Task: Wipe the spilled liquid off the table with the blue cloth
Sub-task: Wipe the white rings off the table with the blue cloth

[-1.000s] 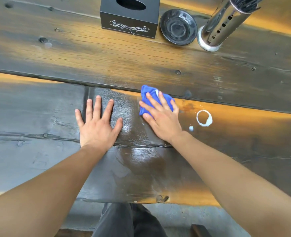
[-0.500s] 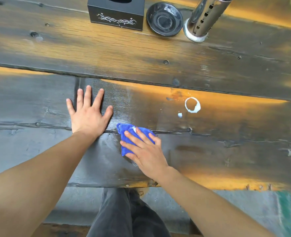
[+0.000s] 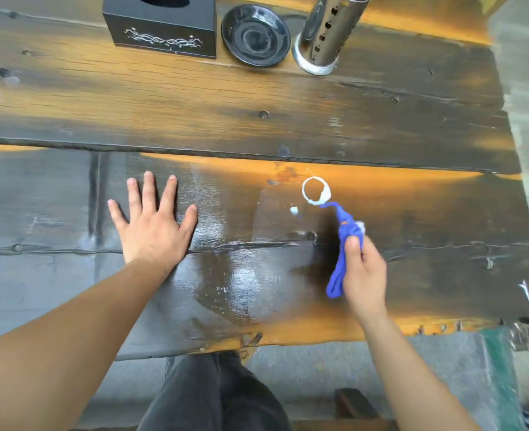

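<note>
My right hand [image 3: 364, 272] grips the bunched blue cloth [image 3: 342, 241], lifted off the dark wooden table [image 3: 288, 98]. The cloth's upper tip hangs just below a white ring of spilled liquid [image 3: 316, 190]. A small white drop [image 3: 293, 210] lies left of the ring. My left hand [image 3: 151, 225] rests flat on the table with fingers spread, well left of the spill. A wet, shiny streak [image 3: 226, 275] covers the wood between my hands.
At the back stand a black tissue box [image 3: 160, 26], a dark round dish [image 3: 255, 35] and a perforated metal cylinder [image 3: 325, 35]. The table's right edge [image 3: 512, 150] and near edge [image 3: 288, 337] border grey floor. My legs [image 3: 210, 396] are below the near edge.
My right hand has lifted the cloth off the table and carried it right, toward the white ring. It was pressed flat and wiping before. My left hand stays planted.
</note>
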The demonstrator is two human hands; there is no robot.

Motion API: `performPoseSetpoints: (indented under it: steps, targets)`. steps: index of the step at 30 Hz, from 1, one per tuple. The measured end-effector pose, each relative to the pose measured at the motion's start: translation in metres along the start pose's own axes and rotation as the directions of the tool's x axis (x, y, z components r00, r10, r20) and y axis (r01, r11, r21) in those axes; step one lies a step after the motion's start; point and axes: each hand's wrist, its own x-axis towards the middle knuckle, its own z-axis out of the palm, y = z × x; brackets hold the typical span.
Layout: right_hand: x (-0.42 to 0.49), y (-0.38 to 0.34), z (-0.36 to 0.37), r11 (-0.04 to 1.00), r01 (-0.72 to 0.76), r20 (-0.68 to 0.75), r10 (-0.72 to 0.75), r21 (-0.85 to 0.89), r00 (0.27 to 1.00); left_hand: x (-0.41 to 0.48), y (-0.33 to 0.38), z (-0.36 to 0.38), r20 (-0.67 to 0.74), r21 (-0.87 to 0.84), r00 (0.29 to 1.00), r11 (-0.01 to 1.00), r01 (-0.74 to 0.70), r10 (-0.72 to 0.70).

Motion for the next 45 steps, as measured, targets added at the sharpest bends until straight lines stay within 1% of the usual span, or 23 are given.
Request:
performPoseSetpoints:
  steps: [2,4,6,8,10,12,15,17,20,23,26,30,35,37,41,45]
  targets:
    - [0.046,0.011,-0.015,0.998,-0.021,-0.129,0.012,-0.065,0.992,0.001,0.001,0.001,-0.003,0.005,1.000,1.000,-0.003,0.003]
    - [0.091,0.025,-0.025,0.987,-0.054,-0.196,0.023,-0.153,0.980,0.001,0.001,0.001,-0.006,0.004,1.000,1.000,0.000,0.000]
    - [0.128,0.035,-0.025,0.948,-0.084,-0.209,0.019,-0.307,0.978,0.001,0.001,0.002,-0.013,0.008,1.000,1.000,0.007,-0.006]
    - [0.150,0.035,-0.013,0.860,-0.114,-0.196,0.017,-0.497,0.981,0.001,0.001,0.003,-0.017,0.016,1.000,1.000,0.013,-0.013]
    - [0.164,0.027,0.004,0.810,-0.099,-0.171,-0.002,-0.579,0.985,0.001,0.000,0.004,-0.024,0.027,1.000,1.000,0.012,-0.012]
    - [0.173,0.018,0.021,0.805,-0.061,-0.140,-0.027,-0.590,0.990,0.001,0.000,0.005,-0.029,0.036,1.000,0.999,0.012,-0.011]
    - [0.176,0.007,0.044,0.790,0.026,-0.058,-0.078,-0.613,0.995,0.001,0.000,0.005,-0.032,0.041,0.999,0.999,0.013,-0.012]
    - [0.169,0.000,0.058,0.782,0.096,0.017,-0.109,-0.616,0.994,0.001,0.001,0.005,-0.029,0.047,0.999,0.999,0.016,-0.014]
    - [0.148,-0.012,0.086,0.743,0.223,0.155,-0.161,-0.631,0.975,0.001,0.001,0.005,-0.028,0.051,0.999,0.998,0.020,-0.018]
    - [0.119,-0.026,0.115,0.682,0.372,0.292,-0.237,-0.629,0.927,0.001,0.001,0.005,-0.025,0.050,1.000,0.999,0.017,-0.015]
    - [0.083,-0.035,0.141,0.602,0.516,0.424,-0.302,-0.610,0.854,0.001,0.001,0.006,-0.026,0.048,1.000,0.999,0.018,-0.017]
    - [0.034,-0.031,0.160,0.499,0.653,0.525,-0.390,-0.570,0.756,0.001,0.001,0.006,-0.031,0.031,0.999,0.999,0.020,-0.019]
    - [0.004,-0.013,0.147,0.409,0.722,0.554,-0.465,-0.558,0.691,0.001,0.001,0.005,-0.029,0.032,0.999,0.999,0.024,-0.023]
    - [-0.001,-0.004,0.136,0.392,0.726,0.565,-0.457,-0.565,0.687,0.001,0.001,0.004,-0.031,0.027,0.999,0.999,0.027,-0.026]
    - [-0.001,0.020,0.103,0.357,0.673,0.524,-0.434,-0.648,0.733,0.000,0.001,0.003,-0.031,0.019,0.999,0.999,0.034,-0.033]
    - [0.010,0.040,0.064,0.391,0.583,0.449,-0.384,-0.712,0.807,0.000,0.001,0.003,-0.031,0.016,0.999,0.999,0.032,-0.031]
